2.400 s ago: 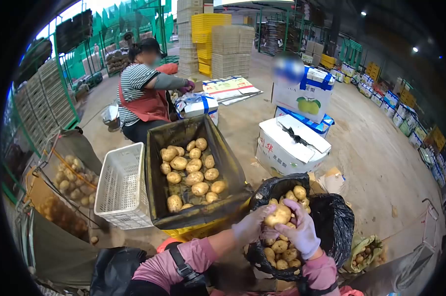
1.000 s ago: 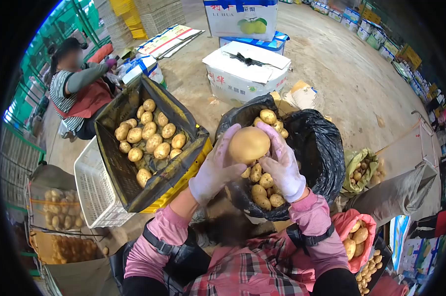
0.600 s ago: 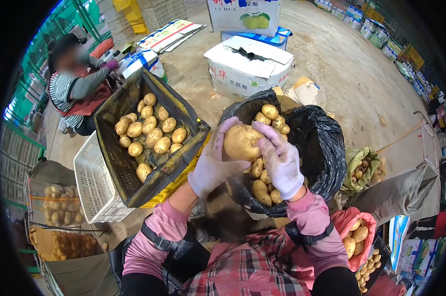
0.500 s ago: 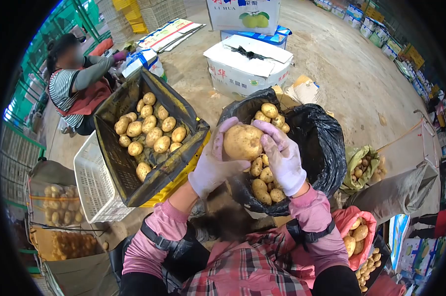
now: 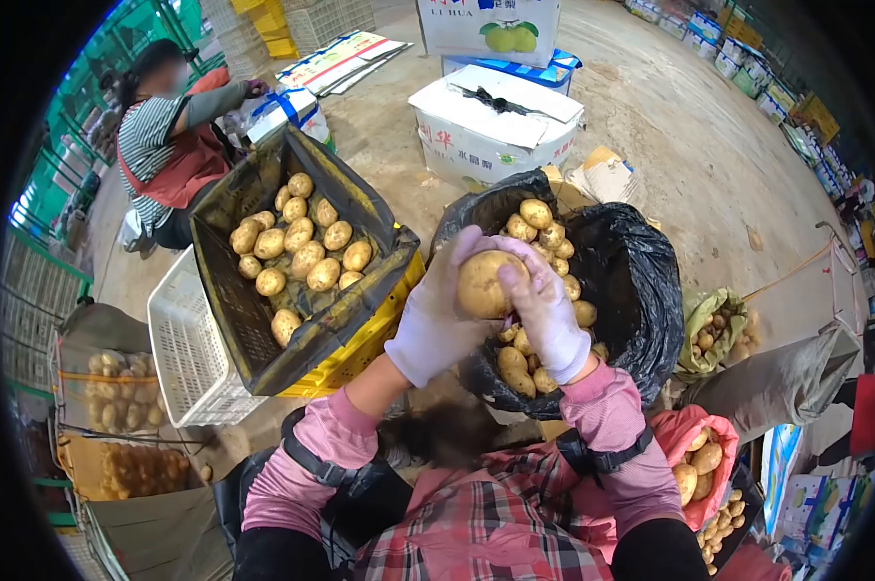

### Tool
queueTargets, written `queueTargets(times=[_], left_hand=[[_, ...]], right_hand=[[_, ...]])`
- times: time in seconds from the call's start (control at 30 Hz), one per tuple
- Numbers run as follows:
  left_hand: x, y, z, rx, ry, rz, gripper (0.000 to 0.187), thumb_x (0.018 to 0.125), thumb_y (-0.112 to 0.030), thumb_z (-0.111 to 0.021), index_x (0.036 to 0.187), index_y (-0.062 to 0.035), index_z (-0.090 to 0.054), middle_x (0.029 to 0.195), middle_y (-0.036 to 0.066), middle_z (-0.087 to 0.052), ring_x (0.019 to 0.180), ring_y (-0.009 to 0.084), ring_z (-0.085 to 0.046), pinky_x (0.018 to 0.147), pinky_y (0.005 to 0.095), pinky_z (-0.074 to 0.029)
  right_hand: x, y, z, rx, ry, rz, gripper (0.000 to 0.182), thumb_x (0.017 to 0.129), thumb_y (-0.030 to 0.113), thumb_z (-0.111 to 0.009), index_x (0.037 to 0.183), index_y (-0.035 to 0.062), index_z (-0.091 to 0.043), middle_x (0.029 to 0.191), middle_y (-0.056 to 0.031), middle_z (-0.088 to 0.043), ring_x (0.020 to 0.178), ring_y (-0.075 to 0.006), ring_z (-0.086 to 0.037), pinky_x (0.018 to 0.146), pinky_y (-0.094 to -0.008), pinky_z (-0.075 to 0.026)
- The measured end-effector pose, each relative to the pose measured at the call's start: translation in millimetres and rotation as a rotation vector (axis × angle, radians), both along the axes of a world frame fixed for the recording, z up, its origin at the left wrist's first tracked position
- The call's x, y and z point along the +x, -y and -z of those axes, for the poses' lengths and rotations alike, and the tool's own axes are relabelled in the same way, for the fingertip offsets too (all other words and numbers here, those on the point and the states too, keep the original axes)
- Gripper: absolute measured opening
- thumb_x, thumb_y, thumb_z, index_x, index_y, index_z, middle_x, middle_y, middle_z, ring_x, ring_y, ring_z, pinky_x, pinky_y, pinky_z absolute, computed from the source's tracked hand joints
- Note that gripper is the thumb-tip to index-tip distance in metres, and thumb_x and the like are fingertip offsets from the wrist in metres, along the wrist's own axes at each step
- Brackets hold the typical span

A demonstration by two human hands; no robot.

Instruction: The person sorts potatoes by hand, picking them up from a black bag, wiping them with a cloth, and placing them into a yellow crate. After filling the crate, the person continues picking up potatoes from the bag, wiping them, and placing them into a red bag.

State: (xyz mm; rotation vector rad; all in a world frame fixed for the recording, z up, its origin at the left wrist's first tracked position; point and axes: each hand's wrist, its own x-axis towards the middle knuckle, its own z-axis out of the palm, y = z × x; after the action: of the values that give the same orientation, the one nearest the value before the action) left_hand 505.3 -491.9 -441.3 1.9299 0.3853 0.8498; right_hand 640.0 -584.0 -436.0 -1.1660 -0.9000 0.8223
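Observation:
Between my two gloved hands is one large tan potato (image 5: 483,283). My left hand (image 5: 433,315) wraps the potato's left side, and my right hand (image 5: 547,315) presses on its right side with the thumb across the front. Both wear pale lilac gloves, slightly blurred. Beneath them stands a container lined with a black plastic bag (image 5: 641,290), where several smaller potatoes (image 5: 534,214) lie. To the left, a yellow crate (image 5: 360,353) with a dark liner holds more potatoes (image 5: 309,257).
A white plastic basket (image 5: 188,339) sits against the yellow crate. White cartons (image 5: 496,121) stand ahead. At right are a green sack (image 5: 713,329) and a red sack (image 5: 709,436) with potatoes. A seated person (image 5: 171,145) works at upper left.
The large potato has turned in my hands, and my right hand has shifted slightly left over it. The view has moved a little. The other person's arm has changed position.

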Motion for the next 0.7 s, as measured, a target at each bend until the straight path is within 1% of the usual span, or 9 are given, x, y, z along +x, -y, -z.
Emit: queueTargets(times=[0.03,0.13,0.23,0.33,0.43,0.47,0.53,0.63,0.7], left_hand=[[1,4,-3,-0.057,0.047,0.005,0.092,0.071,-0.003,-0.085,0.145,-0.0011,-0.031,0.136,0.012,-0.047,0.127,0.0164,-0.045,0.104,0.0317,-0.043],[2,6,4,-0.270,0.107,0.066,0.083,0.082,-0.020,-0.080,0.145,0.0010,-0.030,0.133,0.014,-0.049,0.124,0.0158,-0.048,0.103,0.0311,-0.043],[-2,5,3,-0.397,-0.101,-0.011,0.068,0.089,-0.024,-0.072,0.141,0.0008,-0.036,0.126,0.016,-0.058,0.113,0.0189,-0.058,0.096,0.0323,-0.047],[2,-3,7,-0.253,0.126,0.108,0.056,0.100,-0.034,-0.056,0.139,0.0020,-0.040,0.121,0.014,-0.060,0.108,0.0165,-0.058,0.093,0.0319,-0.049],[0,-11,11,-0.497,0.087,0.088,0.061,0.102,-0.051,-0.040,0.138,-0.0016,-0.044,0.130,0.012,-0.054,0.118,0.0181,-0.055,0.094,0.0335,-0.051],[-3,-13,9,-0.502,0.015,0.111,0.065,0.101,-0.056,-0.038,0.141,-0.0052,-0.040,0.133,0.010,-0.051,0.120,0.0205,-0.055,0.092,0.0350,-0.053],[-3,-14,13,-0.514,-0.047,0.155,0.066,0.100,-0.057,-0.039,0.144,-0.0076,-0.035,0.136,0.010,-0.048,0.122,0.0212,-0.054,0.094,0.0366,-0.053],[-4,-17,23,-0.410,-0.070,0.248,0.068,0.099,-0.057,-0.041,0.147,-0.0105,-0.029,0.139,0.009,-0.045,0.124,0.0221,-0.052,0.096,0.0387,-0.052],[-4,-17,28,-0.452,-0.040,0.282,0.069,0.099,-0.057,-0.042,0.148,-0.0116,-0.028,0.139,0.010,-0.044,0.125,0.0224,-0.051,0.097,0.0393,-0.051]], right_hand=[[0,1,-6,-0.022,-0.083,-0.021,0.043,0.100,0.028,-0.058,0.131,-0.0005,-0.053,0.118,-0.0065,-0.061,0.107,-0.0110,-0.056,0.095,-0.0271,-0.046],[-1,2,-8,0.019,0.048,0.061,0.038,0.101,0.027,-0.055,0.127,0.0001,-0.057,0.119,-0.0069,-0.062,0.108,-0.0113,-0.057,0.095,-0.0267,-0.047],[2,3,-2,0.016,-0.018,0.073,0.035,0.102,0.027,-0.053,0.125,0.0003,-0.059,0.120,-0.0074,-0.062,0.109,-0.0114,-0.057,0.092,-0.0257,-0.048],[6,1,7,0.070,-0.022,0.078,0.032,0.103,0.022,-0.052,0.126,0.0009,-0.057,0.121,-0.0078,-0.061,0.107,-0.0106,-0.057,0.087,-0.0231,-0.050],[3,2,3,0.055,0.035,0.102,0.031,0.101,0.014,-0.052,0.129,0.0015,-0.054,0.122,-0.0072,-0.059,0.101,-0.0080,-0.057,0.079,-0.0199,-0.050],[1,3,-2,0.032,0.052,0.111,0.032,0.100,0.011,-0.053,0.130,0.0018,-0.052,0.121,-0.0069,-0.058,0.098,-0.0069,-0.057,0.076,-0.0188,-0.050],[0,7,-6,0.016,0.152,0.076,0.036,0.097,0.006,-0.054,0.133,0.0017,-0.050,0.120,-0.0056,-0.057,0.093,-0.0053,-0.055,0.074,-0.0187,-0.049],[2,9,-6,-0.027,0.107,0.040,0.042,0.091,-0.002,-0.057,0.133,0.0016,-0.050,0.116,-0.0039,-0.056,0.087,-0.0039,-0.052,0.071,-0.0182,-0.046],[3,11,-8,-0.021,0.076,0.043,0.043,0.089,-0.003,-0.056,0.132,0.0014,-0.051,0.119,-0.0052,-0.057,0.092,-0.0058,-0.055,0.075,-0.0198,-0.047]])
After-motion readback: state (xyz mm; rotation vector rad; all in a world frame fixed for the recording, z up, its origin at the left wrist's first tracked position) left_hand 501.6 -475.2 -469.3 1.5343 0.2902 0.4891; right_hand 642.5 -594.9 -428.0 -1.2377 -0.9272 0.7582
